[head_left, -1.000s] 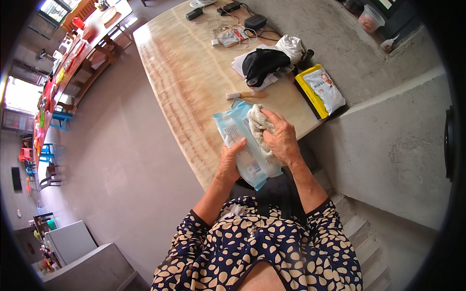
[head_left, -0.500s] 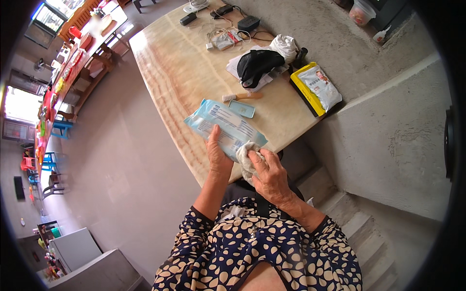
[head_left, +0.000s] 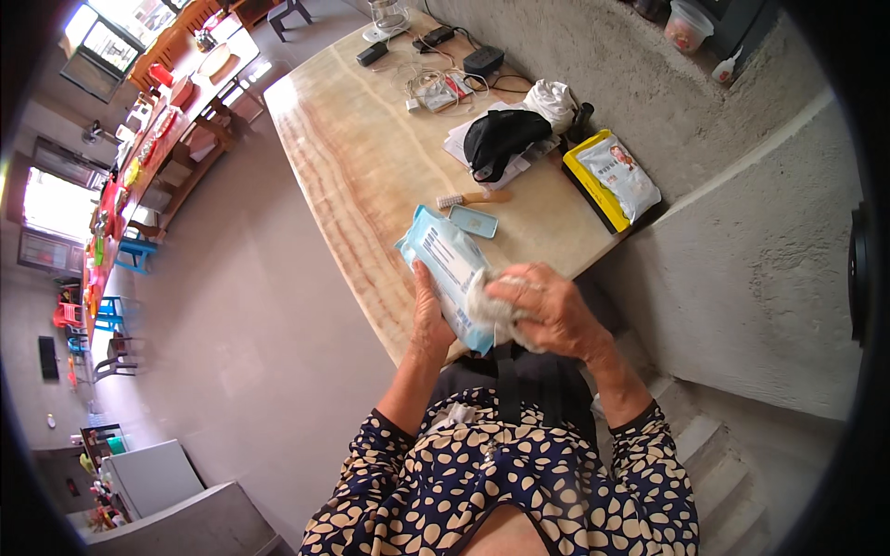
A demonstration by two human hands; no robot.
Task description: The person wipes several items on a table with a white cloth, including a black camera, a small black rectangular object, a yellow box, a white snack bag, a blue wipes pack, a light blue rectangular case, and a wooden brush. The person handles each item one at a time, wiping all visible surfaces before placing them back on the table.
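Over the near end of the table, my left hand [head_left: 432, 310] grips a light blue and white soft packet [head_left: 447, 264], thumb on its near side and the other fingers hidden beneath. A crumpled off-white cloth [head_left: 493, 306] is bunched in my right hand [head_left: 556, 310], pressed against the packet's right side. Just beyond the packet lie a pale blue shallow case [head_left: 474, 221] and a wooden-handled brush [head_left: 475, 198] with white bristles.
On the marble-patterned table [head_left: 343, 176] lie a black pouch [head_left: 505, 141], a white bundled cloth [head_left: 551, 104], a yellow and white package [head_left: 614, 179] and tangled cables [head_left: 440, 88]. A concrete wall [head_left: 751, 269] and steps [head_left: 709, 445] stand to the right.
The packet has turned to a steeper angle and shifted right with my left hand. My right hand has moved the cloth up along the packet's side. The view has shifted slightly.
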